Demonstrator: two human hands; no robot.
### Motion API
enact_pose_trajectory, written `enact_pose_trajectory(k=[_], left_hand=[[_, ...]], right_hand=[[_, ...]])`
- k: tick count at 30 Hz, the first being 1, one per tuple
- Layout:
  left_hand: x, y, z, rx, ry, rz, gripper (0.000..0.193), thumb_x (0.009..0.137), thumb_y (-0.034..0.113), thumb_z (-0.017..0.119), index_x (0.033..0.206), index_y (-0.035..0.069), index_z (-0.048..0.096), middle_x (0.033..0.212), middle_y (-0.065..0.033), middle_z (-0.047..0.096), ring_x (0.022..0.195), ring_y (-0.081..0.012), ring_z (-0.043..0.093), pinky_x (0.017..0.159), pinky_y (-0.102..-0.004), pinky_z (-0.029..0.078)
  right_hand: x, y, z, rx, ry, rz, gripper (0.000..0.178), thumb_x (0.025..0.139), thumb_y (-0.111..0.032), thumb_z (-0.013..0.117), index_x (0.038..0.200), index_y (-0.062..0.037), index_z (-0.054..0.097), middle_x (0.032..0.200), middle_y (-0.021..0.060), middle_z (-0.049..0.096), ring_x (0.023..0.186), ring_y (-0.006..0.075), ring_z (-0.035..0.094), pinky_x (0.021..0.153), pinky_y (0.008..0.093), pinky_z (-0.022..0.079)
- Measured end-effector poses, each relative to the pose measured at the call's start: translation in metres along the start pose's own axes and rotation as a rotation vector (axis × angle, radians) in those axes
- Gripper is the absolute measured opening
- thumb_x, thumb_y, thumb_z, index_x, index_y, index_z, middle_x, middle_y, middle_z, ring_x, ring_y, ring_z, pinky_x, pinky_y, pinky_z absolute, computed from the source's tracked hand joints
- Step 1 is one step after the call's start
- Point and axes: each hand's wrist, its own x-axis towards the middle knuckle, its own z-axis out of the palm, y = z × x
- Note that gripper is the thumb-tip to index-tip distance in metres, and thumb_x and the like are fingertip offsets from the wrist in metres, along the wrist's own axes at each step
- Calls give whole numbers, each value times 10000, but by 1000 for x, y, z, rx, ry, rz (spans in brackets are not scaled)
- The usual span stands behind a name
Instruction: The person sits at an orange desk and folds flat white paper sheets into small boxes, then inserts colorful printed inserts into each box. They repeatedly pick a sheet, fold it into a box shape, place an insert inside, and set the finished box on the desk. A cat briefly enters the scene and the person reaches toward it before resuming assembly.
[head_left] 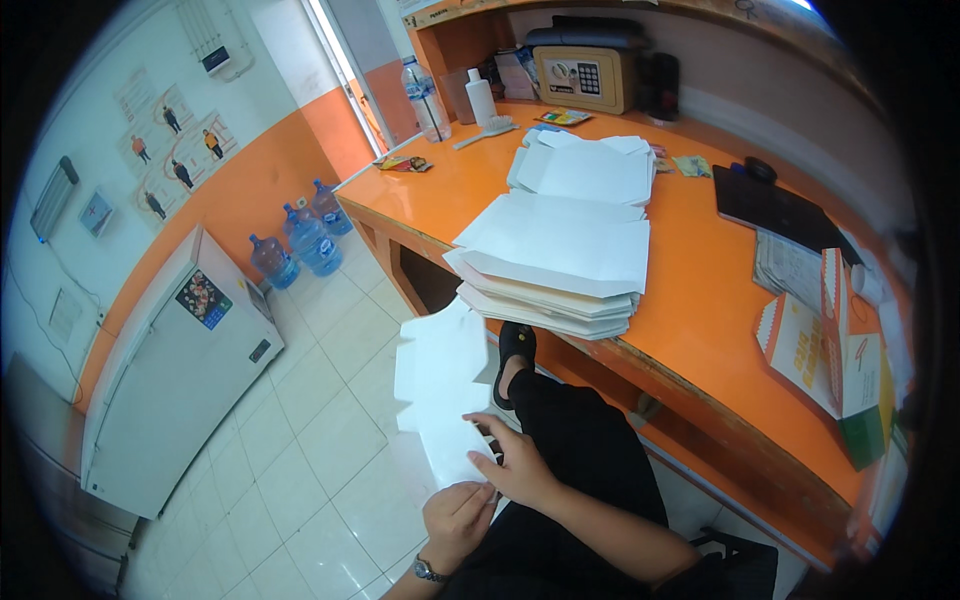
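Note:
A flat white cardboard box blank point(440, 385) hangs over my lap, above the tiled floor. My left hand point(457, 520), a watch on its wrist, grips the blank's lower edge. My right hand point(515, 462) pinches the same edge just above it. A stack of the same white blanks point(555, 262) lies on the near edge of the orange desk point(690, 300). A second stack point(585, 168) sits further back.
Printed orange and white folded boxes point(835, 350) stand at the desk's right end, by a dark flat device point(775, 208). A small safe point(583, 78), bottles point(425, 98) and a brush sit at the back. A white chest freezer point(170, 370) and water jugs point(300, 240) are on the left.

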Motion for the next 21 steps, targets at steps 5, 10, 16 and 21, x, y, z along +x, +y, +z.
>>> enact_pose_trajectory(k=[5,10,16,21], left_hand=[[-4,-35,4,-618,66,-489,405,839,341,688,1060,5,644,1048,-119,664,1011,-260,623,888,-372,471],[2,-58,1,-1057,509,-770,488,925,402,588,1181,-13,576,1115,-102,628,1038,-232,600,929,-360,456],[11,-61,-19,-806,289,-871,363,873,214,677,1161,2,613,1059,-99,655,957,-203,621,822,-350,493],[14,-49,-25,-46,35,-562,126,861,110,677,959,34,695,935,-105,683,879,-210,639,790,-339,489]], right_hand=[[-4,-1,-1,-419,84,-318,327,815,-26,618,1134,-82,662,1020,84,692,875,230,678,741,327,552],[-3,-13,-6,-700,128,-770,257,762,-82,683,1015,-111,721,1013,26,696,951,174,658,770,312,539],[4,-15,-17,-701,174,-723,184,750,-90,700,933,-102,703,977,31,678,935,200,639,759,316,523],[1,-13,-18,-534,177,-438,190,732,-77,722,912,-61,665,846,55,628,824,227,641,716,326,512]])
